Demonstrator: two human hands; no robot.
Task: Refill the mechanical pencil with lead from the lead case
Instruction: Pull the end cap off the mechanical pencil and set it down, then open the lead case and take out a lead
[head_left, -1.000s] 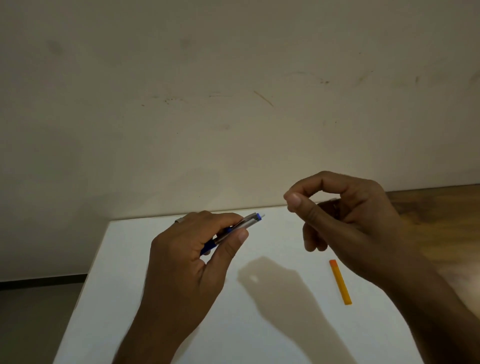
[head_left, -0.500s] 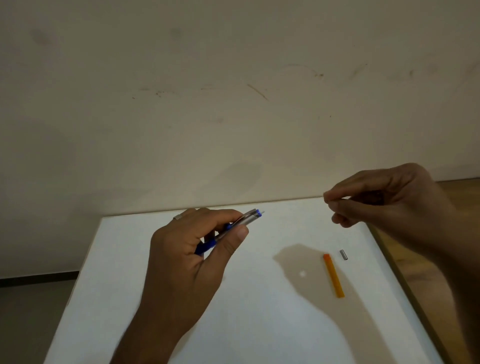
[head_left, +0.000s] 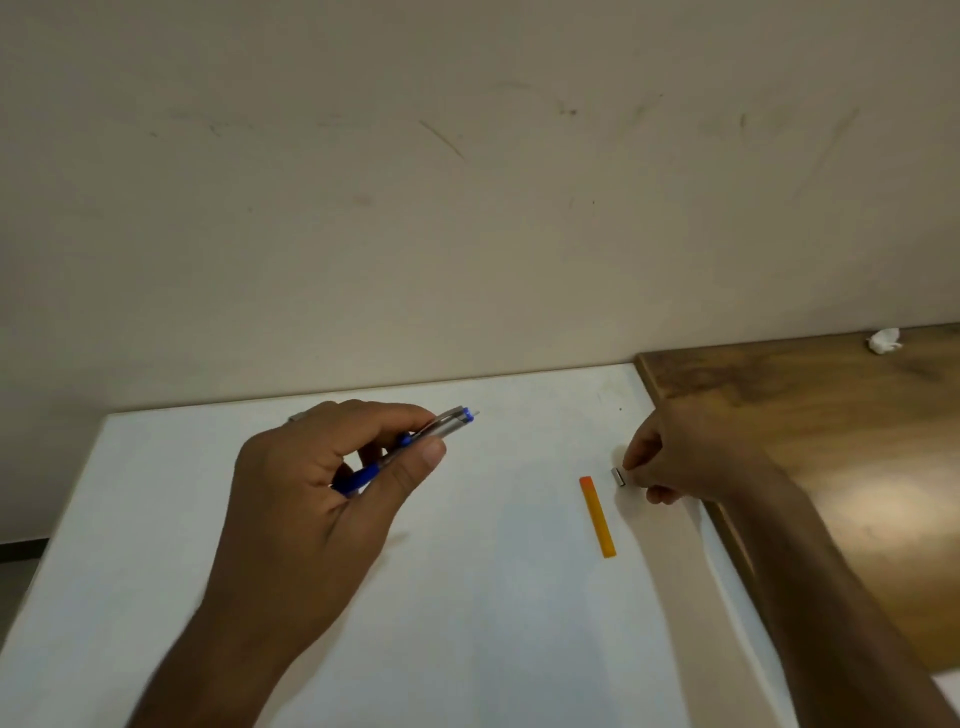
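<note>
My left hand grips the blue and silver mechanical pencil above the white table, its back end pointing up and to the right. The orange lead case lies flat on the table, right of centre, and nothing touches it. Just to its right a small silver cap rests on the table. My right hand is low beside the cap, fingers pinched, with the fingertips at the cap's right side. I cannot see whether they hold the cap or anything else.
A brown wooden surface adjoins the white table on the right, with a crumpled white scrap at its far edge. A plain beige wall rises directly behind the table.
My right hand has dropped from mid-air to the table beside the silver cap. The cap and the lead case have stayed put. My left hand still holds the pencil the same way.
</note>
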